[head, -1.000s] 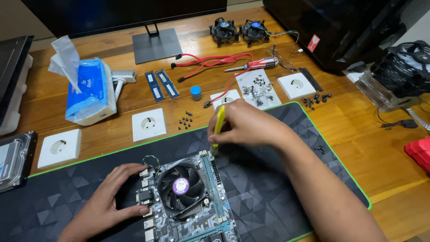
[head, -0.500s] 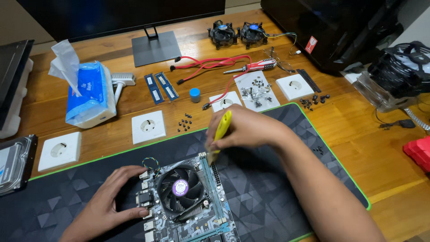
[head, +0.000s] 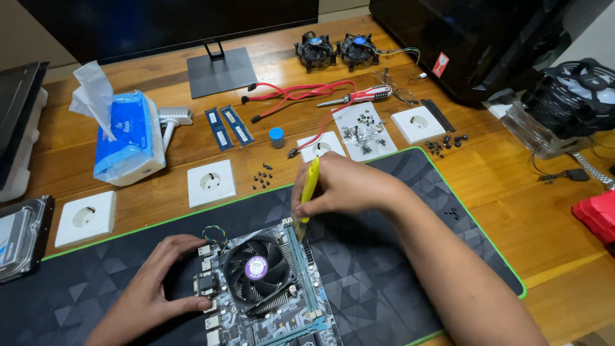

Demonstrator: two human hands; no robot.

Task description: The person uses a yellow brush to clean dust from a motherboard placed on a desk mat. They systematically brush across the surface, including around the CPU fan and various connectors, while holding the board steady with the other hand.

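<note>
Under the right hand (head: 349, 186), gripping a yellow-handled screwdriver (head: 309, 186) upright, tip down at the green motherboard with black round cooler fan (head: 259, 282); left hand (head: 154, 282) bracing its left edge against slipping.

Left hand (head: 160, 288) lies flat, fingers spread; right hand (head: 343, 186) is curled, apparently pinching, wrist raised.

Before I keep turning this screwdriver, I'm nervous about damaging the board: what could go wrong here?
1. The yellow screwdriver in your right hand is tilted at the motherboard edge beside the cooler fan; a slip could gouge the board.
2. Your left hand steadies only the port side, so the board could pivot on the desk mat.
3. Loose screws lie scattered on the wooden desk and could get lost.
</note>
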